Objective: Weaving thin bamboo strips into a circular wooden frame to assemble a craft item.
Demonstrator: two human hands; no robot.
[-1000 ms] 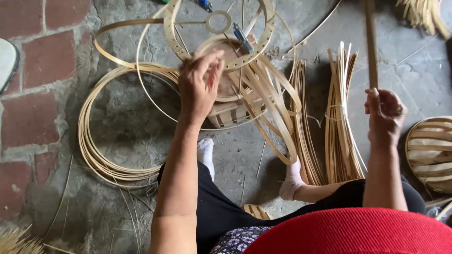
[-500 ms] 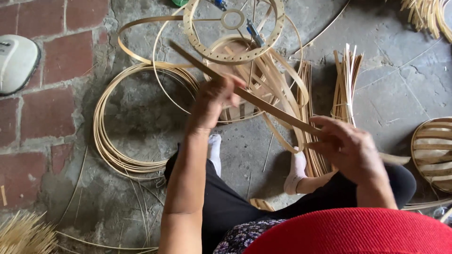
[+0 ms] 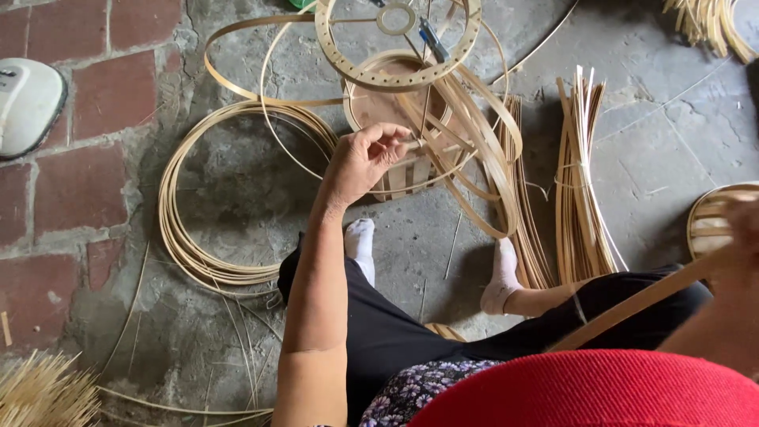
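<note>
Left hand point(image 3: 365, 162) pinches a thin strip at the basket frame point(image 3: 403, 119), steadying the weave. Right hand point(image 3: 739, 229), blurred at the frame edge, seems closed around a long slat point(image 3: 632, 304), held clear across the lap.

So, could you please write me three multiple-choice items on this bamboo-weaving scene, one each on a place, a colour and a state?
1. Where do the coiled bamboo strips lie?
A. On the person's lap
B. On the floor, left of the basket frame
C. Inside the frame

2. What colour are the person's socks?
A. White
B. Red
C. Black

3. What is the left hand doing?
A. Lying flat on the floor
B. Hanging open in the air
C. Pinching a strip at the frame

Answers: 1 B, the coils rest on concrete beside the frame; 2 A, both feet show white; 3 C, fingertips close on a thin strip.
</note>
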